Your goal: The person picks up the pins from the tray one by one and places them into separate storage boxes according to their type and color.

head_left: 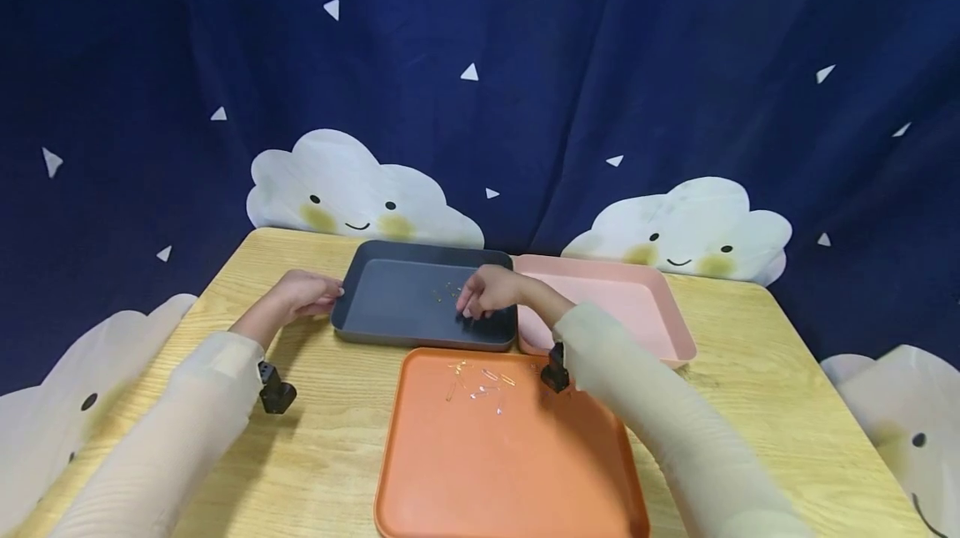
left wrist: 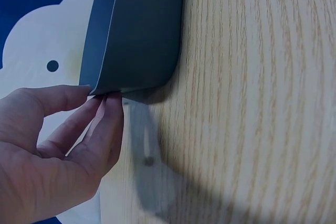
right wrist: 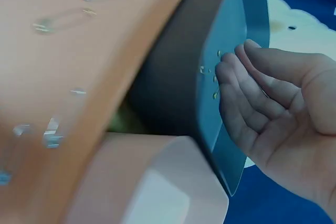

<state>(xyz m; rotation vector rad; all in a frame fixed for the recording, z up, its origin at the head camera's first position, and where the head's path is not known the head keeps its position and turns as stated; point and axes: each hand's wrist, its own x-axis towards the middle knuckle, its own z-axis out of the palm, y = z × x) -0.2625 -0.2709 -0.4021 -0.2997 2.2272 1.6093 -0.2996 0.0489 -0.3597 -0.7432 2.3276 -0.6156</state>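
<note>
Our right hand (head_left: pixel 489 290) is over the right part of the dark grey tray (head_left: pixel 397 296), its fingers bent and drawn together, with the thumb close to the index fingertip. We cannot tell whether a pin is caught between them, nor whether the fingertips touch the floor of the dark grey tray. Just beside those fingertips, we see a few small gold pins (right wrist: pixel 216 96) lying loose on that floor, towards the tray's right end.

Our left hand (head_left: pixel 306 292) is at the left end of the dark grey tray and pinches its rim, thumb on the upper edge and fingers against the outside of the wall.

Nearer to us than the dark grey tray, just in front of its right half, lies the orange tray (head_left: pixel 510 471). Near its far edge we find more pins (head_left: pixel 490 374), some gold and some silvery, scattered in a loose group; they are blurred in the right wrist view. Just to the right of the dark grey tray stands the pink tray (head_left: pixel 607 300), partly hidden by our right forearm. Beneath the dark grey tray we have a wooden table (head_left: pixel 330 438), and behind it a navy curtain (head_left: pixel 525 21) with white triangles and smiling clouds.
</note>
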